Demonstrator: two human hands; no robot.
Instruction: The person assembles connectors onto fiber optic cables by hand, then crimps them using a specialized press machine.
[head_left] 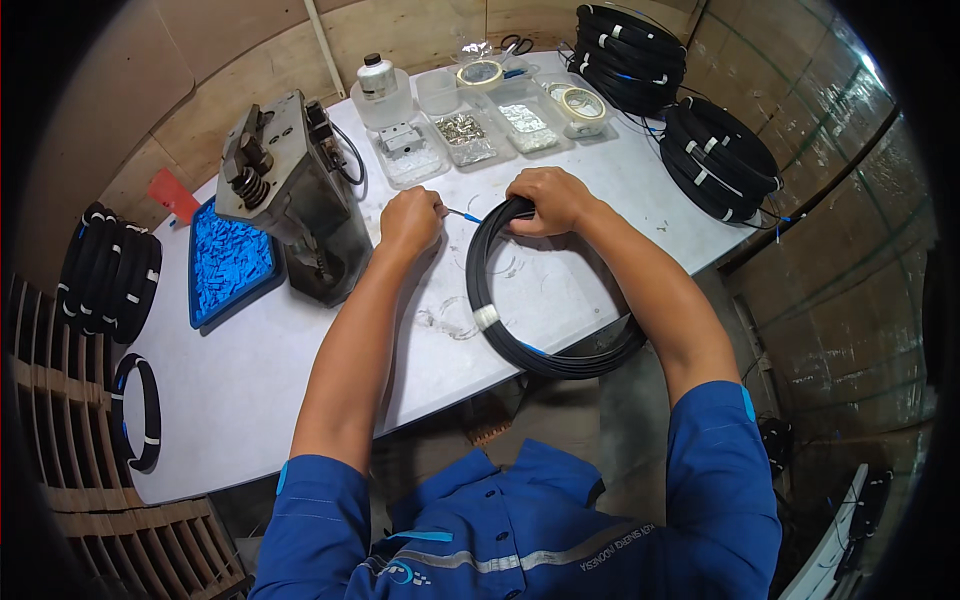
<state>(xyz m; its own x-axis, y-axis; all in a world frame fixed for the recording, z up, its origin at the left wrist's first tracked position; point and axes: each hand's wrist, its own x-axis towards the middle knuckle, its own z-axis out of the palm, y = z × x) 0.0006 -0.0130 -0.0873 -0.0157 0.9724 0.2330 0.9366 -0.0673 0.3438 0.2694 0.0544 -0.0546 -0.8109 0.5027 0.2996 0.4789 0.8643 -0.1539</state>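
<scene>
Black cable coil [480, 270]: gripping far rim w/ R hand [548, 203], the nearer one.
Overhanging near edge of table [250, 420]; pinching blue-sleeved cable end [471, 217] in L hand [411, 222], off coil's L side, spanning crosswise betw. hands.

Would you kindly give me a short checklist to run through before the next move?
1. Right hand gripping the coil: ok, at its far side.
2. Left hand holding the cable end: ok, with a blue section showing beyond the fingertips.
3. Condition of the very tip: cannot tell, the hand hides it.
4. White tape around the coil: ok.
5. Coil wholly over the table: not ok, its near side extends past the edge.
6. Machine switched off: cannot tell.
</scene>
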